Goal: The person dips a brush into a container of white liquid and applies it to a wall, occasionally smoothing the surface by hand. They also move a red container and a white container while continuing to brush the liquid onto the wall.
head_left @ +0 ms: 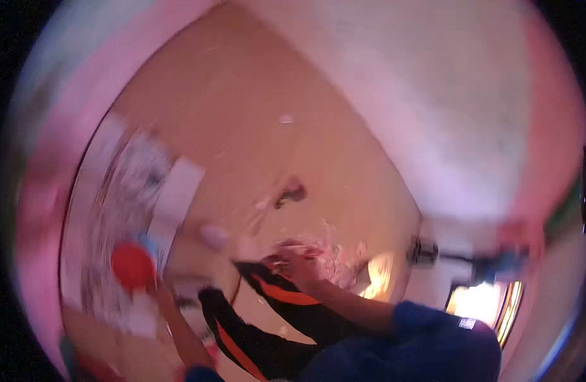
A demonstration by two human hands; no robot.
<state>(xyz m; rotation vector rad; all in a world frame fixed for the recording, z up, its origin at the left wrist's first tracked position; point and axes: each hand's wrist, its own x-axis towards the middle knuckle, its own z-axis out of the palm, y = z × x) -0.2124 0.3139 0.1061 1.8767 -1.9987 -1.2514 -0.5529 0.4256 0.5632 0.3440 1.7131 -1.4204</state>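
At the lower left, my left hand point(154, 285) is at the edge of a red round object point(132, 266) and appears to hold it by that edge. A light blue item point(146, 244) shows just behind the red one. My right hand point(304, 268) reaches down to a loose pinkish-red pile point(336, 258) on the brown floor, beside my knee. Motion blur smears its fingers, and whether anything is in them cannot be made out.
White sheets point(178, 188) and a patterned pale cloth or paper point(131, 184) lie at left. A small dark item point(291, 192) rests mid-floor. My legs in black trousers with orange stripes point(286, 294) stretch forward. A black stand-like object point(426, 251) is at right, near a bright opening point(474, 302).
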